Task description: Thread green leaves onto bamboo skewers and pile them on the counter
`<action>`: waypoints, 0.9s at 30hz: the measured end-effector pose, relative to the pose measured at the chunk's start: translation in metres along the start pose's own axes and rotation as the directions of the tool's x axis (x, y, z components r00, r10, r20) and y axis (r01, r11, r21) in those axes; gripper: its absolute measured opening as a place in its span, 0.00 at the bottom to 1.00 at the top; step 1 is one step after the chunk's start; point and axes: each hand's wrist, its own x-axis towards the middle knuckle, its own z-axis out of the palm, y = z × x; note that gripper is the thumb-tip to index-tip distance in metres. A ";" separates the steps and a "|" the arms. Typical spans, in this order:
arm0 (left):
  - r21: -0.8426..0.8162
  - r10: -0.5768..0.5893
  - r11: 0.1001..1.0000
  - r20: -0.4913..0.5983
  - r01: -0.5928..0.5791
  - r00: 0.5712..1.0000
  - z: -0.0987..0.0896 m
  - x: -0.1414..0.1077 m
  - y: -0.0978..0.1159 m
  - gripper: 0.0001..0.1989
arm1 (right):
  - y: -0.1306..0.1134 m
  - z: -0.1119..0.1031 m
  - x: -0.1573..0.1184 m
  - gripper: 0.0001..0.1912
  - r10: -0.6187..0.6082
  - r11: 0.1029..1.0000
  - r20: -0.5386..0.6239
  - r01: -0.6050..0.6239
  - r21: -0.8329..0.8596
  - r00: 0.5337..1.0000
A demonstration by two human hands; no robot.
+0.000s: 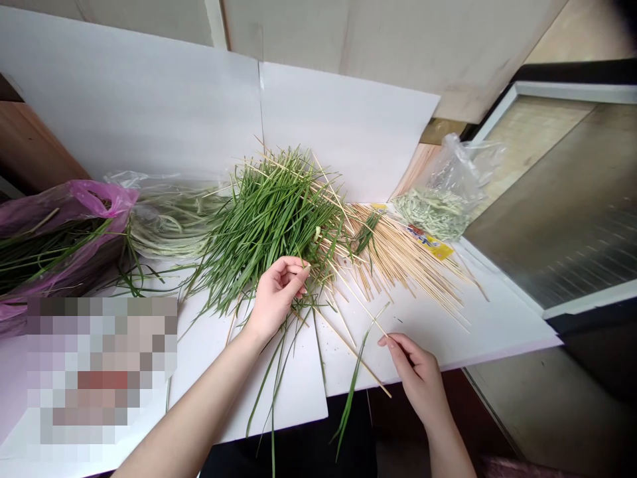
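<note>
Pinching a thin bamboo skewer (369, 316) in the right grip (415, 377), left grip (275, 297) clenched on slender, glossy green blades (269, 226)!

A pixelated patch (102, 378) hides what lies lower left

Two hands show, one left hand (276, 295) and one right hand (418, 375). There is one heap of green chives (273, 226), its blades too many to count, and one fanned spread of bamboo skewers (403, 259), also past counting. Three plastic bags are in view: one pink bag (99, 202) and two clear bags, a left clear bag (169, 219) and a right clear bag (458, 172). Each clear bag holds one bunch of pale-stemmed greens (432, 212). There is one yellow label (438, 247). Two upright white boards (149, 113) stand behind, and two flat white sheets (273, 392) lie in front. One pixelated patch (99, 378) hides whatever lies at the lower left.
</note>
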 end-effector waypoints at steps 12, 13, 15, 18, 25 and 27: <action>-0.053 0.193 0.967 -0.483 -0.248 0.854 -0.028 0.015 0.000 0.13 | -0.136 -0.017 0.089 0.18 -0.376 0.916 0.031 0.377 -0.141 0.926; -0.054 0.196 0.965 -0.506 -0.257 0.840 -0.029 0.015 0.000 0.12 | -0.156 -0.013 0.110 0.18 -0.430 0.881 0.054 0.432 -0.192 0.901; -0.061 0.193 0.964 -0.514 -0.260 0.836 -0.031 0.013 0.000 0.10 | -0.193 0.002 0.154 0.21 -0.519 0.764 0.158 0.539 -0.354 0.840; -0.064 0.173 0.970 -0.495 -0.234 0.851 -0.033 0.013 -0.002 0.09 | -0.232 0.039 0.215 0.19 -0.559 0.679 0.218 0.593 -0.434 0.800; -0.073 0.144 0.972 -0.564 -0.223 0.813 -0.041 0.014 -0.010 0.06 | -0.223 0.085 0.238 0.19 -0.646 0.491 0.162 0.568 -0.661 0.746; -0.073 0.138 0.974 -0.568 -0.216 0.811 -0.039 0.012 -0.012 0.04 | -0.201 0.077 0.215 0.19 -0.681 0.457 0.164 0.589 -0.666 0.714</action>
